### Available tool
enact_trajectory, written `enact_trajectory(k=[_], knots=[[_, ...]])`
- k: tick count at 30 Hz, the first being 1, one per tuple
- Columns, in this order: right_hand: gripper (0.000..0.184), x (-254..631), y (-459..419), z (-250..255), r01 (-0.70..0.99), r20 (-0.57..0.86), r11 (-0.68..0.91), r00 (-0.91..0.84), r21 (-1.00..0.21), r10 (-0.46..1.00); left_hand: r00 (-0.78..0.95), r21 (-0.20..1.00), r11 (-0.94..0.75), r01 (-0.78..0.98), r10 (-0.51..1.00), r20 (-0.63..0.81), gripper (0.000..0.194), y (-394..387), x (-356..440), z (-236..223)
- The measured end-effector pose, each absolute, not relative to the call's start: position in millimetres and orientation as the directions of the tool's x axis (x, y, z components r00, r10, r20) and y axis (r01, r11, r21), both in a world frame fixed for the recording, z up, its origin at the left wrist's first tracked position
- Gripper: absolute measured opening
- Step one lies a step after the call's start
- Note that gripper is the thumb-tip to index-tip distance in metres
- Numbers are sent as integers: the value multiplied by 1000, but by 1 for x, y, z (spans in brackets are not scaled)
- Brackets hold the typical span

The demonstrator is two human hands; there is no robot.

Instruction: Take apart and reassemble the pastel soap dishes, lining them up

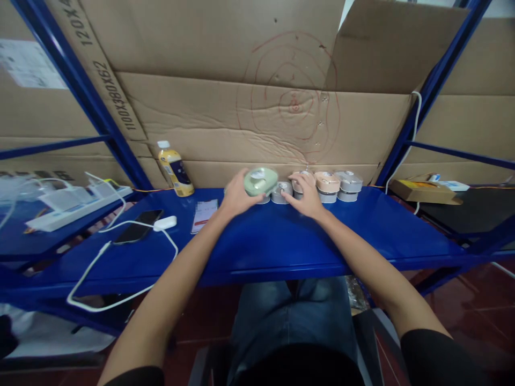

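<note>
A green round-cornered container [260,181] with a small pale label on top is gripped in my left hand [238,197], thumb at its near side. It appears slightly raised and tilted over the row at the back of the table. My right hand [308,197] curls round a pale pink container [302,183], fingers over its top and partly hiding it. Its thumb reaches toward a low grey container [281,193] between the two hands. To the right stand a peach container [328,182] and a grey container [348,182], each atop another piece.
The blue table [277,246] backs onto a cardboard wall [193,118]. Leftward are a yellow drink bottle [175,170], a paper slip [204,215], a dark phone [139,227], a white charger with cable [164,223] and a power strip [80,206]. An open carton [426,192] lies far right.
</note>
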State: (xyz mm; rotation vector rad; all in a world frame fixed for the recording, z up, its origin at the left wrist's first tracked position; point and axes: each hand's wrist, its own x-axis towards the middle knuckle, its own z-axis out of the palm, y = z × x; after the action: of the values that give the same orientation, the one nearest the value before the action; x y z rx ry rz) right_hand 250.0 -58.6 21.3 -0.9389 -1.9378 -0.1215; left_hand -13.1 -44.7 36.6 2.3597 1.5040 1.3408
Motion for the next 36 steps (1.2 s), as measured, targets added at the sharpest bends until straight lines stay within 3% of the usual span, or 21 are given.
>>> enact_trajectory(k=[3,6,9,15,18,21,23,26,28,36], knots=[[96,278,-64,23,534,676,749,-384,-393,629,492,487,-696,528,718,493,94,-59,2,24],[106,287,-71,15,494,460,719,-554,-489,694,625,593,-706,387,673,394,93,-64,15,10],[104,279,-75,5,509,381,704,-601,-495,702,666,669,-680,301,652,363,95,-64,17,-2],[108,263,-76,-6,641,342,657,-562,-396,754,630,722,-607,331,712,310,114,-63,12,-17],[104,266,-77,-4,649,346,649,-549,-398,761,611,704,-613,358,724,320,113,-64,13,-19],[94,277,-75,2,616,383,626,-495,-478,780,596,635,-657,407,717,360,110,-65,12,-17],[85,288,-72,7,588,404,598,-442,-544,801,608,568,-697,437,695,385,100,-66,10,-14],[72,305,-65,12,571,447,546,-319,-613,836,662,459,-754,471,645,381,61,-67,8,-13],[69,314,-62,14,579,474,511,-230,-635,850,685,413,-768,490,632,362,45,-69,9,-13],[69,314,-60,13,607,503,504,-192,-614,843,622,436,-737,516,672,401,49,-65,8,-10]])
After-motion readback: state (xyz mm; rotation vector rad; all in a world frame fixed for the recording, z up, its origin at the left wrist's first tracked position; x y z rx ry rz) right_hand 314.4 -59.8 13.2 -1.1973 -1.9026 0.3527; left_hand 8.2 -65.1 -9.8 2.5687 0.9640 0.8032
